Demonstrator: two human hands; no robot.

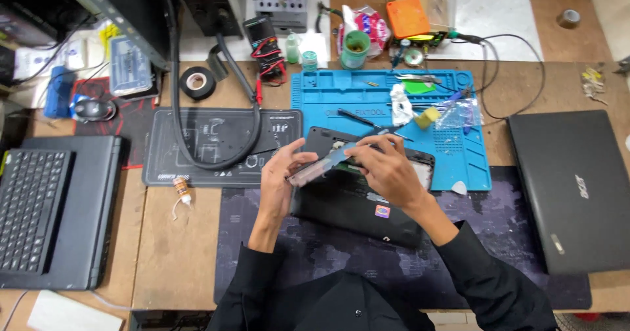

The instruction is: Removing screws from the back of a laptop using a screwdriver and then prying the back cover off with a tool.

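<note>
From the head camera, a green cup (355, 48) stands at the back of the tabletop (177, 252), contents unclear. Both hands, left hand (281, 173) and right hand (386, 170), grip a long grey strip (321, 165) over the opened black laptop base (357, 203), beside the blue mat (453, 147).

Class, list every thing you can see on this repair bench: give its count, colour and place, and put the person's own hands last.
long strip part: 1, grey, held in both hands
opened laptop base: 1, black, under the hands
silicone work mat: 1, blue, behind the base
closed laptop: 1, black, right
open laptop: 1, black, left
tape roll: 1, black, back left
cup: 1, green, back centre
small glue bottle: 1, brown, left of the hands
left hand: grips the strip's left end
right hand: grips the strip's right part
</note>
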